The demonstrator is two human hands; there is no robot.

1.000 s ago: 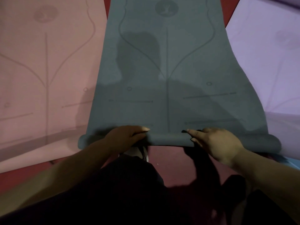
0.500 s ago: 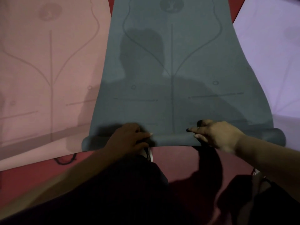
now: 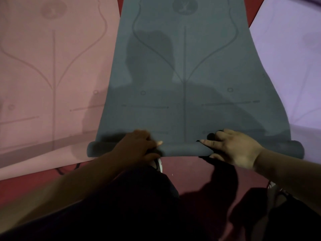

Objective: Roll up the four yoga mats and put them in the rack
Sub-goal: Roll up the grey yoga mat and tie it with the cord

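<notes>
Red floor [image 3: 187,171] shows nearest, between the person's dark-clad knees, with the edge of a white shoe [image 3: 159,165] by the left knee. Just beyond, the near end of the grey mat [image 3: 184,75] is curled into a thin roll [image 3: 180,149] lying crosswise on the floor. The left hand [image 3: 137,146] and right hand [image 3: 232,148] both grip that roll, fingers curled over its top and thumbs tucked under its near side. Farther on the mat lies flat, printed with alignment lines and a round emblem [image 3: 185,5] at its far end, too dim to read. A pink mat [image 3: 52,66] lies flat to the left, a lilac mat [image 3: 286,58] to the right.
</notes>
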